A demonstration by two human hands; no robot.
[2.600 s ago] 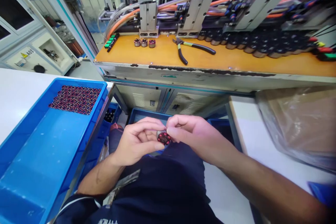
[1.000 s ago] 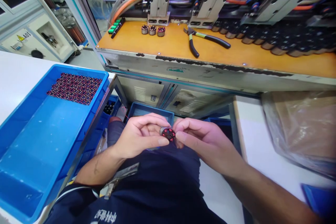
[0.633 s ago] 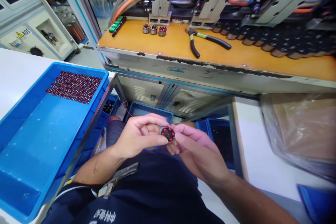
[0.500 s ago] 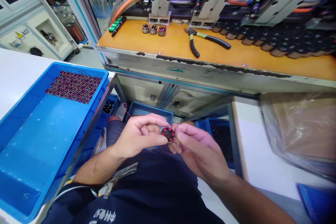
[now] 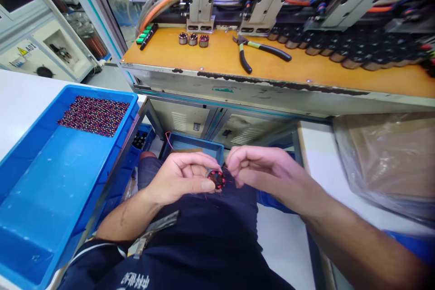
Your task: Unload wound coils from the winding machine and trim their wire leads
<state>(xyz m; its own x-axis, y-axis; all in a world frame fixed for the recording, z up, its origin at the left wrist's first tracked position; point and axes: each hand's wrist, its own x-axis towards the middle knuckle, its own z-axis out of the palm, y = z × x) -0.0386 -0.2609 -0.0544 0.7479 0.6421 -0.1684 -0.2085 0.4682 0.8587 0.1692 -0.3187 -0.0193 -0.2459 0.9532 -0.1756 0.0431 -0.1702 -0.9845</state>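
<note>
My left hand (image 5: 183, 174) pinches a small round motor stator (image 5: 216, 180) between thumb and fingers, above my lap. Its dark face has a ring of red windings and is turned up toward me. Thin red wire ends stick out of it below and to the right. Just right of the stator, my right hand (image 5: 261, 170) is closed with thumb and fingertips together. A fine wire seems to run to those fingertips, but it is too thin to tell for sure what they hold.
On the left stands a blue tray (image 5: 44, 181) with many wound stators (image 5: 95, 115) packed at its far end. The orange bench (image 5: 163, 54) bears three stators (image 5: 193, 39), cutting pliers (image 5: 246, 52), markers (image 5: 147, 36) and rows of dark cylindrical parts (image 5: 336, 50). A plastic-wrapped carton (image 5: 390, 158) lies right.
My right hand has drawn away from the stator to the right, with its fingers curling closed. Loose wire ends now show around the stator. My left hand keeps its hold.
</note>
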